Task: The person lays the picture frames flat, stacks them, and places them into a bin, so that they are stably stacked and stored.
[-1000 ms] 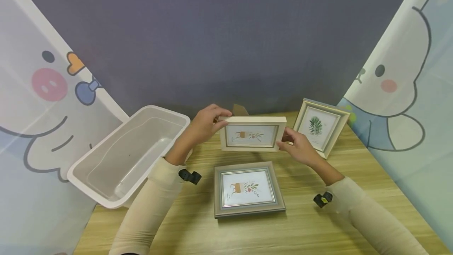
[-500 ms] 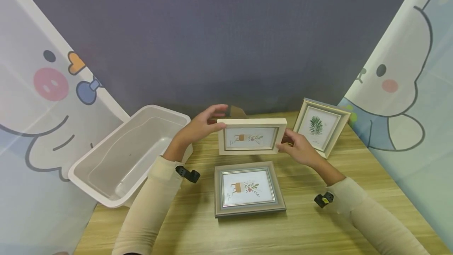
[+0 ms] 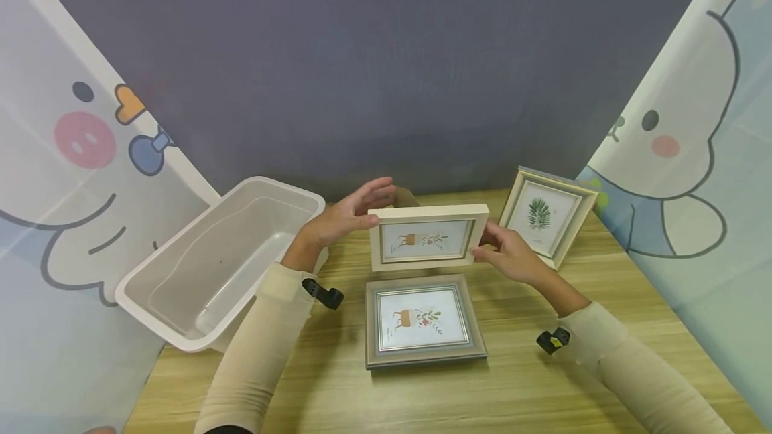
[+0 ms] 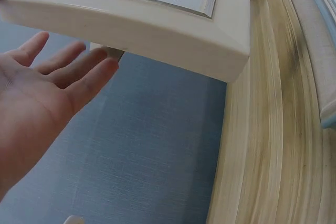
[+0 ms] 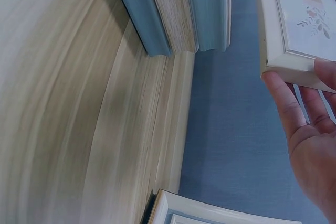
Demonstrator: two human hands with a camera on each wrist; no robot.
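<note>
My right hand (image 3: 509,253) holds a cream picture frame (image 3: 429,265) by its right edge, thumb on the front and fingers behind. The frame stands upright, held above the table, its small print of an orange pot with flowers lying sideways. My left hand (image 3: 346,213) is at the frame's left edge, thumb right at the border. Its other fingers (image 4: 84,82) are extended and spread behind the frame, near a brown support leg (image 3: 405,197). Just below, a larger grey-beige picture frame (image 3: 422,355) lies face up on the table.
At the right back, a picture frame with a green leaf print (image 3: 539,216) stands leaning. A pale plastic bin (image 3: 220,260) sits on the left. The wood-grain table (image 3: 512,380) meets a dark back panel (image 3: 386,72), with cartoon-printed side panels.
My left hand has let go of the frame's top left corner, its fingers spreading. The cream frame has come slightly down and nearer. My right hand keeps its hold.
</note>
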